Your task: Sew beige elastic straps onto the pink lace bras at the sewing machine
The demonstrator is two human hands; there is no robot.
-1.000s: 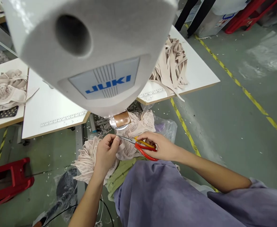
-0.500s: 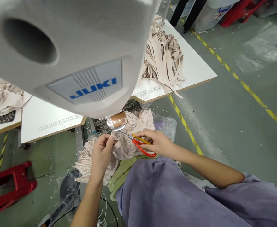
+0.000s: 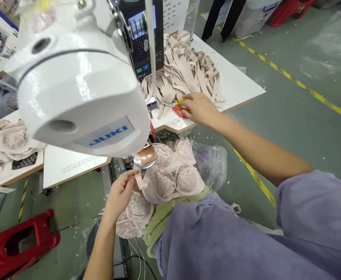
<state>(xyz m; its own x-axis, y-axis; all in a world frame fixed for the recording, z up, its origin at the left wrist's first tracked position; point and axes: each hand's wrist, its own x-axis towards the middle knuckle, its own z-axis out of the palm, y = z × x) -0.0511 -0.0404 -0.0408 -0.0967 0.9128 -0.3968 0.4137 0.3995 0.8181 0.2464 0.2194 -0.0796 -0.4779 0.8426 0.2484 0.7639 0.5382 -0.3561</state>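
Note:
My left hand [image 3: 120, 192] pinches the edge of a beige lace bra [image 3: 170, 177] just below the brown-taped end [image 3: 146, 155] of a white JUKI sewing machine [image 3: 80, 93]. My right hand [image 3: 198, 109] has reached up onto the white table [image 3: 240, 87]. It is closed on red-handled scissors [image 3: 180, 111], whose blades point left beside a heap of beige straps [image 3: 185, 70].
More lace garments [image 3: 4, 140] lie on the left table. A control panel [image 3: 145, 35] is mounted behind the machine head. A clear plastic bag [image 3: 211, 161] and a red stool [image 3: 19, 243] sit on the green floor. Yellow tape [image 3: 304, 87] lines the floor. A person's dark legs [image 3: 217, 17] stand beyond the table.
My right hand moved up and away from the bra to the table with the scissors. My left hand stays on the bra. The view has pulled back from the machine head.

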